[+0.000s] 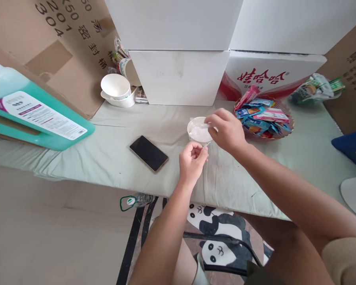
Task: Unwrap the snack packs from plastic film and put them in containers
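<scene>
A small white paper bowl point(199, 139) with a printed lower side stands on the cloth-covered table in front of me. My left hand point(192, 160) is closed at its near side, thumb and fingertips at the bowl's lower edge. Over the bowl's right rim, my right hand point(225, 128) pinches a translucent whitish plastic spoon point(207, 125); its far end reaches into the bowl, among something pale and translucent that I cannot make out. A dark-screened phone point(148, 153) lies left of the bowl.
Behind stand white boxes point(180, 77). At right is a basket point(286, 130) of wrapped snacks; at back left, stacked white paper bowls point(115, 87). A big jug of green liquid point(41, 114) lies far left. The table's front edge point(166, 194) runs beneath my forearms.
</scene>
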The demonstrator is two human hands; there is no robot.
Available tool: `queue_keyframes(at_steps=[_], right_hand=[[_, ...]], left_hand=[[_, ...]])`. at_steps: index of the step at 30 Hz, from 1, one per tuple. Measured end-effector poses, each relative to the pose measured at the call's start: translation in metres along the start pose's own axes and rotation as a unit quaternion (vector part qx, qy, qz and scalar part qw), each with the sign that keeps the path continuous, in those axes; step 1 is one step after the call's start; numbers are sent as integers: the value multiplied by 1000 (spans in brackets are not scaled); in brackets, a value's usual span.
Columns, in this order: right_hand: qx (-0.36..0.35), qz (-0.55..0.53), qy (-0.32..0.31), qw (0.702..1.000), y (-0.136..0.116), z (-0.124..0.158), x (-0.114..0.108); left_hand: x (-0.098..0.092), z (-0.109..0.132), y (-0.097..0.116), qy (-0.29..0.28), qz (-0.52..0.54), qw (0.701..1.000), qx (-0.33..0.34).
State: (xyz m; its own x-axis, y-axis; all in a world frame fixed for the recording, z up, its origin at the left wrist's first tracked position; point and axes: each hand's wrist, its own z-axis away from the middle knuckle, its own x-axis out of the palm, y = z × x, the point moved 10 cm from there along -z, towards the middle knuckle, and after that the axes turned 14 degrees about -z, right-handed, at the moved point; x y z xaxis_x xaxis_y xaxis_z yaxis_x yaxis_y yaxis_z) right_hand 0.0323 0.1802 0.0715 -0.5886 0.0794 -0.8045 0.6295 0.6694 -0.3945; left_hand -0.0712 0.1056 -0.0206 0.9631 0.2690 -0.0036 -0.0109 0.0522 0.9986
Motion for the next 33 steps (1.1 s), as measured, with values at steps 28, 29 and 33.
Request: queue_keyframes(at_steps=[28, 29, 33], right_hand=[[47, -8, -276, 960, -89, -38, 92], [46, -15, -289, 956, -93, -44, 104], [34, -21, -313, 949, -107, -79, 152]], left_hand=[[-114, -2, 19, 151, 124, 981, -6], [-118, -2, 19, 155, 132, 979, -9], [-133, -7, 16, 181, 173, 968, -26]])
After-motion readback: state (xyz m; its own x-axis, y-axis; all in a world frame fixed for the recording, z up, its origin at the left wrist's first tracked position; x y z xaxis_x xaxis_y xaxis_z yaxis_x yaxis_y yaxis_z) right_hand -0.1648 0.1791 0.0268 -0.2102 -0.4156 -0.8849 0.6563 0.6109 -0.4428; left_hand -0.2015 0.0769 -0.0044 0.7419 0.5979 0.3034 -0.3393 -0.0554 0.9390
